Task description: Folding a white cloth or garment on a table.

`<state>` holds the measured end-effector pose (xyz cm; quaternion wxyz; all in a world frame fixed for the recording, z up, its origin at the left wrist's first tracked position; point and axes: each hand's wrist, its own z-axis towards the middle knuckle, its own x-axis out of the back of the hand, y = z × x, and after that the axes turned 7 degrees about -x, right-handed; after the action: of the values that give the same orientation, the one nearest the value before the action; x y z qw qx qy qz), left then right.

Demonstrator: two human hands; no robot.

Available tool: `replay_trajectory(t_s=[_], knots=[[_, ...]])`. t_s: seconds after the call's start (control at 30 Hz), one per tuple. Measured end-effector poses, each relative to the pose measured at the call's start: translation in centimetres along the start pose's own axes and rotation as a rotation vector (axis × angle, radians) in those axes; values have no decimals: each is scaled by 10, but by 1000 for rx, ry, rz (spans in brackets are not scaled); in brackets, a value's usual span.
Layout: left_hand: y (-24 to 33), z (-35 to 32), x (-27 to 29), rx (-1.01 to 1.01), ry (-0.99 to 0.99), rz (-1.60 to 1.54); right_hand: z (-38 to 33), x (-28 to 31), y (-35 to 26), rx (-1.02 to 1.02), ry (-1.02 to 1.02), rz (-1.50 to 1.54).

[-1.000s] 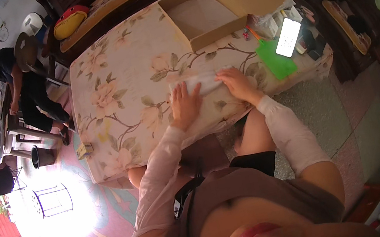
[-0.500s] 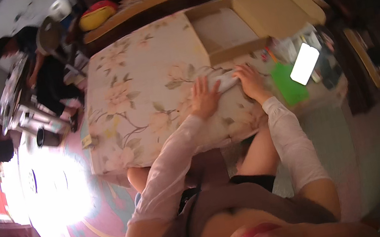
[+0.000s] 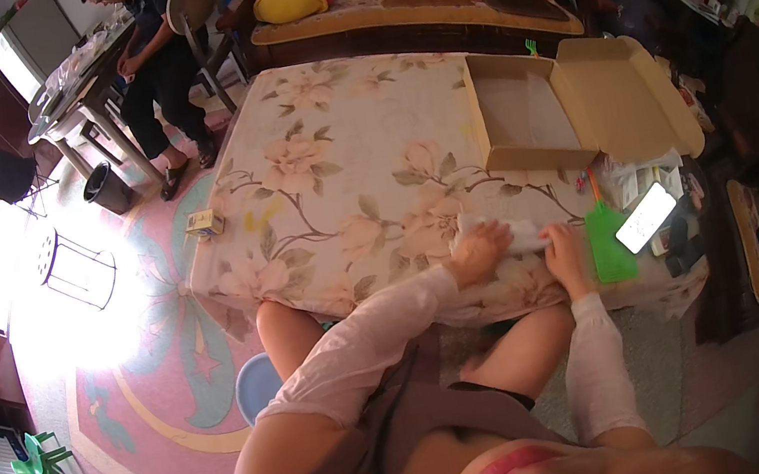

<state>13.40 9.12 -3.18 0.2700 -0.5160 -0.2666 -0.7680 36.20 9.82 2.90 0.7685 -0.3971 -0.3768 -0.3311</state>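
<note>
A bundled white cloth (image 3: 525,235) lies on the flowered tablecloth (image 3: 354,150) near the table's front edge. My left hand (image 3: 482,252) lies across the left part of the cloth, its fingers stretched out toward the right. At the cloth's right end, my right hand (image 3: 565,255) has its fingers bent round the edge. Part of the cloth is hidden under both hands. Just right of my right hand, a green fly swatter (image 3: 611,242) rests on the table, with a phone (image 3: 646,217) with a lit white screen beside it.
Beyond my hands stands an open cardboard box (image 3: 537,153), lid folded to the right. A small yellowish box (image 3: 205,224) sits at the table's left edge. A wooden bench (image 3: 421,11) runs behind. Another person (image 3: 160,57) sits far left by a table, near a black bin (image 3: 107,188).
The whole view has shifted, showing more of the room. Both hands are closer to the table's front edge with the cloth, and my left hand has turned so its fingers point right.
</note>
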Motion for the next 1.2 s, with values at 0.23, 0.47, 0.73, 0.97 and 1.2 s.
replay_trajectory(t_s=[0.23, 0.47, 0.73, 0.97, 1.2], knots=[[51, -57, 33, -118, 105, -98, -76, 20, -36, -46, -48, 35], [37, -39, 50, -114, 104, -184, -57, 6, -15, 31, -128, -118], [-28, 20, 36, 36, 208, 158, 31, -16, -12, 43, 46, -267], [1, -32, 33, -37, 142, -55, -28, -7, -29, 26, -44, -15], [48, -70, 54, -144, 164, -102, -78, 4, -39, 87, -42, 54]])
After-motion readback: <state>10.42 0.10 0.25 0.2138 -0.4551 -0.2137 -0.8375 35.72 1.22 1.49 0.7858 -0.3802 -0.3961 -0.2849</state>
